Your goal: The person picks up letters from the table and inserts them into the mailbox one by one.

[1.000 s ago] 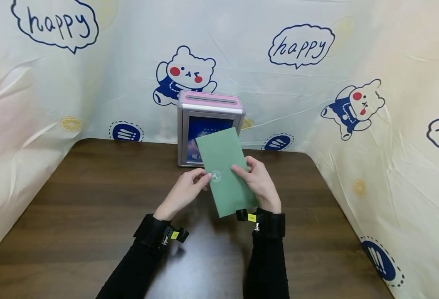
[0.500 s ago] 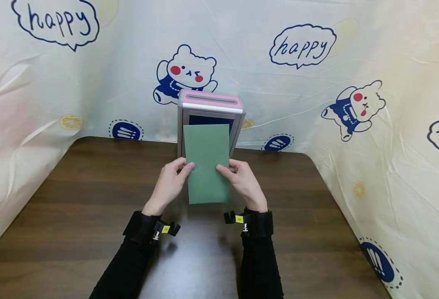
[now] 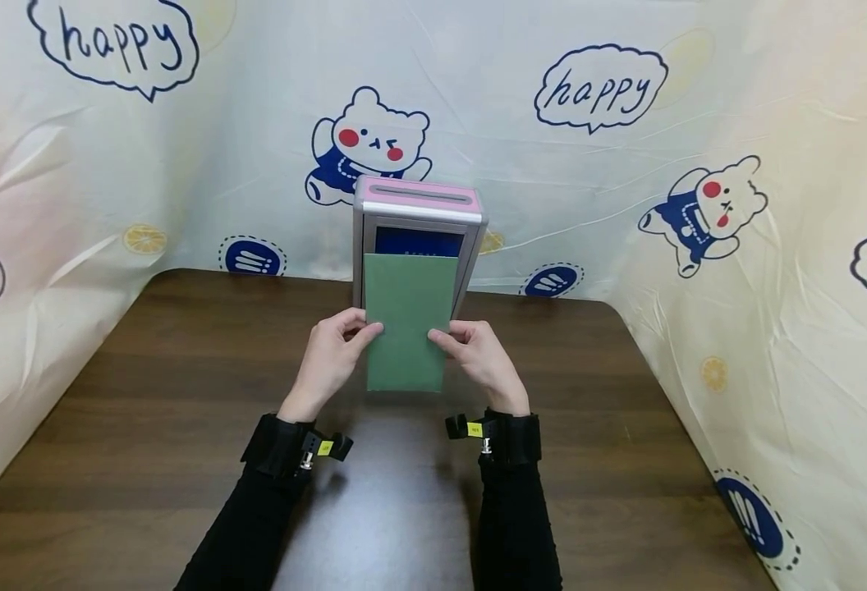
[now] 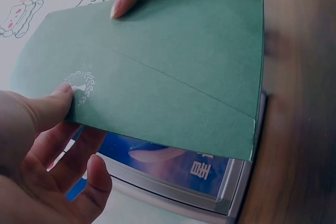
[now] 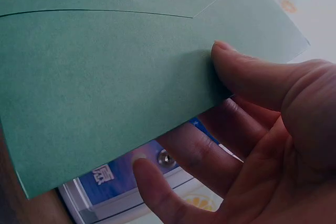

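Note:
A green envelope point(image 3: 410, 353) is held up between both hands, its flap seam and a white wreath emblem point(image 4: 85, 88) showing in the wrist views. My left hand point(image 3: 324, 357) pinches its left edge, thumb on the near face over the emblem and fingers behind. On the opposite edge my right hand point(image 3: 483, 361) grips it the same way, with the thumb point(image 5: 252, 72) flat on the paper. Behind the envelope stands a silver-framed box point(image 3: 470, 263) with a pink top and a long slot point(image 3: 422, 194). Its blue front panel point(image 3: 419, 241) is mostly covered by the envelope.
The box rests near the back edge of a dark wooden table point(image 3: 182, 394). A pale curtain point(image 3: 493, 49) printed with bears and "happy" bubbles surrounds the table at the back and sides. Each wrist wears a black strap point(image 3: 278, 447) with a small camera.
The envelope has swung from a leftward tilt to straight, moving left in front of the box. My left hand has shifted left with its edge. Most recently the envelope's top edge has dropped slightly.

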`<state>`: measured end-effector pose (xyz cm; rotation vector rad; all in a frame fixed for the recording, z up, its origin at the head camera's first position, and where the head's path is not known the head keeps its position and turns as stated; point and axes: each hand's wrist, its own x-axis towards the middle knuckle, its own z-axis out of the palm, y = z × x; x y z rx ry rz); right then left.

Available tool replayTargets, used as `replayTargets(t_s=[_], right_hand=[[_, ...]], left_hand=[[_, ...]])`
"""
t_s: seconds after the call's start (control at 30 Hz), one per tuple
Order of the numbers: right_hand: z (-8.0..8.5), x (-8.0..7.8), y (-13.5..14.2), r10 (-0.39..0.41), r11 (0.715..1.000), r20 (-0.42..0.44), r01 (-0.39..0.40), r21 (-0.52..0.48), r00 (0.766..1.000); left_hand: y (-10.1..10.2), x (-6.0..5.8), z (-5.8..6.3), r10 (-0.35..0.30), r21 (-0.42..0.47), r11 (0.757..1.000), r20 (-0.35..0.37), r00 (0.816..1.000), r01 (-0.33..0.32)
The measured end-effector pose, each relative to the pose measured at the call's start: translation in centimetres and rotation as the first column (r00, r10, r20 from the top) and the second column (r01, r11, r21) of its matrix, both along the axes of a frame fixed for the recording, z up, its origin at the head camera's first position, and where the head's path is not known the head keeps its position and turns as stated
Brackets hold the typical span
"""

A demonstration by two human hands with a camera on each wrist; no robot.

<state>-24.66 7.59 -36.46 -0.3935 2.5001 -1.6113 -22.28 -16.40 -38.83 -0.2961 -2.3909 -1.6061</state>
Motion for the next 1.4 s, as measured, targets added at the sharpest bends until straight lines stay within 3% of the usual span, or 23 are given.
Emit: replayTargets(t_s=[0.3, 0.43, 0.6, 0.7, 0.8, 1.0, 1.17, 1.3, 1.4], right_hand=[[-1.0, -0.3, 0.4, 0.079, 0.997, 0.017, -0.079, 0.000, 0.997], [-1.0, -0.2, 0.7, 0.102, 0.995, 0.026, -0.102, -0.020, 0.994], [0.4, -1.7, 0.5, 0.127, 0.992, -0.051, -0.128, 0.001, 0.991], [2.3, -3.9, 0.5, 0.182, 0.983, -0.184, -0.174, 0.062, 0.966], [4.8, -6.5, 0.6, 0.216, 0.976, -0.264, -0.199, 0.090, 0.940], [11.4, -10.3, 0.3, 0.184, 0.983, -0.241, -0.175, 0.061, 0.953], [17.0, -12.0, -0.3, 0.194, 0.981, -0.268, -0.179, 0.080, 0.944], [20.6, -12.7, -0.8, 0.176, 0.984, -0.350, -0.161, 0.070, 0.920], [22.6, -12.8, -1.1, 0.145, 0.989, -0.367, -0.126, 0.075, 0.919]], left_hand=[[-0.3, 0.2, -0.6, -0.028, -0.068, 0.997, -0.013, 1.000, 0.027], [-0.6, -0.3, -0.6, -0.056, -0.088, 0.995, -0.035, 0.998, 0.053], [-1.6, -2.1, 1.1, -0.101, -0.148, 0.985, -0.067, 0.993, 0.090], [-2.2, -4.0, 3.6, -0.130, -0.214, 0.972, -0.124, 0.984, 0.101], [-2.7, -5.9, 6.9, -0.168, -0.305, 0.946, -0.170, 0.971, 0.110], [-3.0, -9.0, 14.6, -0.212, -0.537, 0.842, -0.234, 0.949, 0.056], [-3.3, -10.7, 20.3, -0.205, -0.628, 0.778, -0.270, 0.941, -0.011], [-3.4, -11.5, 24.1, -0.211, -0.649, 0.761, -0.252, 0.944, -0.003], [-3.5, -12.2, 26.0, -0.193, -0.654, 0.756, -0.241, 0.951, -0.013]])
